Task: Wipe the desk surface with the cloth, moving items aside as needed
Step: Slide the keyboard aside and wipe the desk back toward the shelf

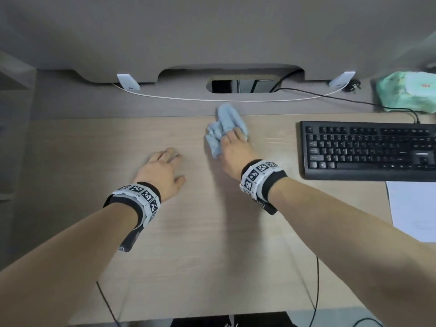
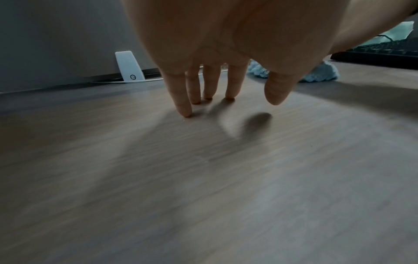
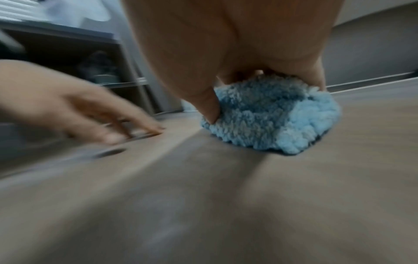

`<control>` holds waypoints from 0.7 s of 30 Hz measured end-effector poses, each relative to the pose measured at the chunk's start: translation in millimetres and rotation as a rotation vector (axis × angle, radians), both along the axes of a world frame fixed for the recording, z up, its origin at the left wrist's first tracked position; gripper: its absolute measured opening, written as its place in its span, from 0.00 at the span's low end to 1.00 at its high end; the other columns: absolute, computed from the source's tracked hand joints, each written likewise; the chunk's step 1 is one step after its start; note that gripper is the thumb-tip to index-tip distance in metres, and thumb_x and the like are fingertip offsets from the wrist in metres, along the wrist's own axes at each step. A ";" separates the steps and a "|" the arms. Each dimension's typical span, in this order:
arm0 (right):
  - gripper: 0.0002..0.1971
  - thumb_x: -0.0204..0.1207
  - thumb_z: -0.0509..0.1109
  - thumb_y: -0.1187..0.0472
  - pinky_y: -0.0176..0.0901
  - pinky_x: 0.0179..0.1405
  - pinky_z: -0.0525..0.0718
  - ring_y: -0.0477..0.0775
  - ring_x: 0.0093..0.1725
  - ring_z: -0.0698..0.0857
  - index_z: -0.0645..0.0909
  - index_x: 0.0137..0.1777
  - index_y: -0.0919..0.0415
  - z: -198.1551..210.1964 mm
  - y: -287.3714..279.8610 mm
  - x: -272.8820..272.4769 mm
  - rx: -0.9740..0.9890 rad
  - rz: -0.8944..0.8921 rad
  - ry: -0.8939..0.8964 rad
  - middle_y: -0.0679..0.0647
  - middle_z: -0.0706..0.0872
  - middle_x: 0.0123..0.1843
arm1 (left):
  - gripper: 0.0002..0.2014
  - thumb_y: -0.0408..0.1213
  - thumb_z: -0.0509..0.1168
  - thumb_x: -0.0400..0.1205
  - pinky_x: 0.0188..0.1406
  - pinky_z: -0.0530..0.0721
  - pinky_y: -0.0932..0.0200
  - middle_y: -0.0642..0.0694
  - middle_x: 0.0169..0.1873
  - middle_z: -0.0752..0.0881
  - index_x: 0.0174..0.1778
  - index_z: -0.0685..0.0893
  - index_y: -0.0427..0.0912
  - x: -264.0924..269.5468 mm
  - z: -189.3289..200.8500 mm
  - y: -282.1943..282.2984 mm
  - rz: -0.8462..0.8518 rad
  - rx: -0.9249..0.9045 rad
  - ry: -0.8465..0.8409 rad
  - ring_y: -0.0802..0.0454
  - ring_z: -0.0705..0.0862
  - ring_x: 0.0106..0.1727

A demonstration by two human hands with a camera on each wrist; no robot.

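A crumpled light blue fluffy cloth (image 1: 223, 127) lies on the wooden desk (image 1: 200, 232) near its far middle. My right hand (image 1: 232, 143) sits on top of it; in the right wrist view the thumb and fingers curl round the cloth (image 3: 271, 114) and press it onto the wood. My left hand (image 1: 165, 167) rests to the left of it, fingers straight, with the fingertips (image 2: 186, 112) touching the bare desk (image 2: 203, 178) and nothing in it. The left wrist view shows the cloth (image 2: 316, 73) behind the hand.
A black keyboard (image 1: 368, 149) lies at the right, with a white sheet of paper (image 1: 412, 208) in front of it. A green tissue pack (image 1: 408, 93) sits at the far right. White brackets (image 1: 128, 83), cables (image 1: 212, 99) and a cable hole (image 1: 243, 86) line the back edge.
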State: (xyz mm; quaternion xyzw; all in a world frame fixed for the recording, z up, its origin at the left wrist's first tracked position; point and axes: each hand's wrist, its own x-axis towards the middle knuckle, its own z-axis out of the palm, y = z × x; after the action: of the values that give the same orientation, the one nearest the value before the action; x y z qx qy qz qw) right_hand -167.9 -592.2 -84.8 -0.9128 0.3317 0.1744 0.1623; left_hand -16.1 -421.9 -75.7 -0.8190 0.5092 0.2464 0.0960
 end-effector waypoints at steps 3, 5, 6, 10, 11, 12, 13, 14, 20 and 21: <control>0.27 0.70 0.68 0.69 0.64 0.67 0.74 0.65 0.74 0.70 0.68 0.70 0.63 7.6 -6.1 -30.0 0.049 -0.043 -0.040 0.62 0.74 0.71 | 0.32 0.56 0.58 0.81 0.78 0.65 0.50 0.51 0.84 0.58 0.82 0.62 0.52 1.1 1.3 -1.1 0.004 -0.009 0.008 0.45 0.59 0.81; 0.30 0.69 0.67 0.71 0.61 0.62 0.78 0.67 0.68 0.75 0.65 0.72 0.64 11.3 -40.0 -50.8 0.002 -0.174 -0.010 0.64 0.73 0.70 | 0.32 0.57 0.58 0.81 0.77 0.67 0.50 0.51 0.84 0.59 0.82 0.64 0.53 1.1 2.3 -1.5 0.007 -0.014 0.001 0.45 0.60 0.81; 0.32 0.70 0.67 0.71 0.60 0.63 0.79 0.68 0.68 0.74 0.63 0.74 0.65 10.0 -59.7 -58.6 -0.027 -0.220 0.002 0.66 0.70 0.71 | 0.32 0.57 0.58 0.81 0.76 0.68 0.49 0.51 0.84 0.59 0.81 0.64 0.53 0.2 2.6 -0.8 0.013 -0.015 -0.004 0.46 0.60 0.81; 0.38 0.73 0.70 0.56 0.65 0.75 0.72 0.70 0.77 0.64 0.60 0.80 0.67 6.7 -104.5 -44.3 -0.062 -0.295 0.073 0.67 0.57 0.81 | 0.31 0.56 0.58 0.81 0.77 0.68 0.48 0.51 0.84 0.59 0.81 0.65 0.54 -5.4 1.9 2.0 0.063 -0.026 0.003 0.46 0.59 0.82; 0.41 0.74 0.68 0.47 0.67 0.77 0.69 0.71 0.79 0.61 0.59 0.81 0.68 5.8 -102.6 -32.9 -0.059 -0.289 0.104 0.68 0.56 0.82 | 0.31 0.56 0.58 0.81 0.77 0.67 0.48 0.50 0.84 0.58 0.81 0.65 0.54 -6.7 1.4 1.2 0.072 -0.027 0.003 0.46 0.58 0.82; 0.45 0.75 0.64 0.37 0.69 0.78 0.65 0.72 0.81 0.57 0.58 0.82 0.67 6.2 -95.2 -20.5 -0.043 -0.269 0.121 0.69 0.55 0.84 | 0.31 0.56 0.58 0.81 0.78 0.66 0.49 0.50 0.85 0.58 0.81 0.64 0.54 -8.0 1.9 -0.5 0.080 -0.026 -0.001 0.47 0.58 0.83; 0.46 0.75 0.58 0.31 0.71 0.79 0.60 0.72 0.83 0.55 0.58 0.82 0.66 5.5 -82.3 -10.8 -0.018 -0.220 0.108 0.69 0.54 0.85 | 0.31 0.56 0.58 0.81 0.78 0.65 0.49 0.50 0.85 0.57 0.81 0.64 0.54 -9.3 2.2 -1.6 0.084 -0.020 -0.005 0.47 0.57 0.83; 0.44 0.76 0.54 0.31 0.72 0.80 0.58 0.71 0.84 0.54 0.60 0.82 0.65 4.4 -67.0 -3.4 -0.003 -0.140 0.065 0.68 0.55 0.85 | 0.31 0.56 0.58 0.81 0.78 0.64 0.50 0.50 0.85 0.57 0.81 0.64 0.54 -10.3 2.6 -2.6 0.091 -0.017 -0.008 0.47 0.57 0.83; 0.31 0.74 0.69 0.59 0.66 0.78 0.68 0.62 0.80 0.64 0.65 0.77 0.60 -7.9 -69.5 -19.8 -0.007 -0.053 -0.085 0.60 0.68 0.80 | 0.30 0.57 0.59 0.80 0.81 0.60 0.51 0.50 0.84 0.59 0.79 0.67 0.54 -7.4 2.6 -4.7 0.134 -0.028 0.050 0.47 0.57 0.84; 0.32 0.74 0.70 0.60 0.65 0.76 0.71 0.62 0.79 0.67 0.64 0.77 0.60 -8.7 -86.8 -28.8 -0.017 -0.131 -0.070 0.60 0.69 0.78 | 0.30 0.57 0.58 0.80 0.81 0.60 0.51 0.51 0.84 0.60 0.79 0.67 0.54 -7.0 3.4 -5.4 0.140 -0.028 0.052 0.48 0.57 0.84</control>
State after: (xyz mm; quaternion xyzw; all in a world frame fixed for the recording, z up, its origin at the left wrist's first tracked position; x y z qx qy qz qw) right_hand -196.7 -679.0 -93.5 -0.8960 0.3863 0.1289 0.1771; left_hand -23.1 -427.3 -72.3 -0.8472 0.4564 0.2666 0.0537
